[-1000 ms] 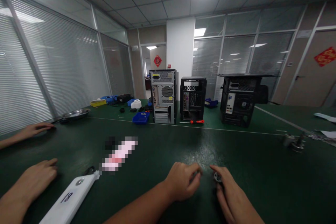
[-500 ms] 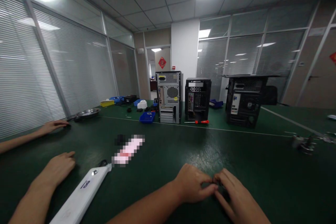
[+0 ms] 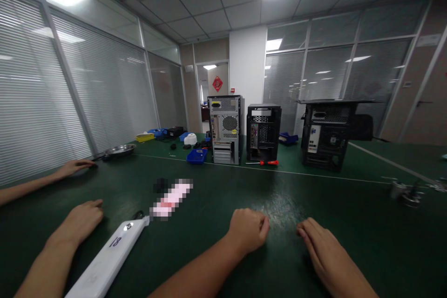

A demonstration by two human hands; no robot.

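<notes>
The left hand [image 3: 248, 233] rests curled into a loose fist on the green table [image 3: 216, 186], holding nothing visible. The right hand [image 3: 321, 247] lies flat, fingers extended, just right of it, apart. A white numbered tag [image 3: 108, 253] lies near left, beside another person's hand [image 3: 82, 219].

table [image 3: 216, 195]: dark green, white line | tag [image 3: 104, 260]: white, dark "18" | screwdriver [image 3: 268, 162]: red | tray [image 3: 196, 156]: blue | computer case [image 3: 263, 132]: black
</notes>
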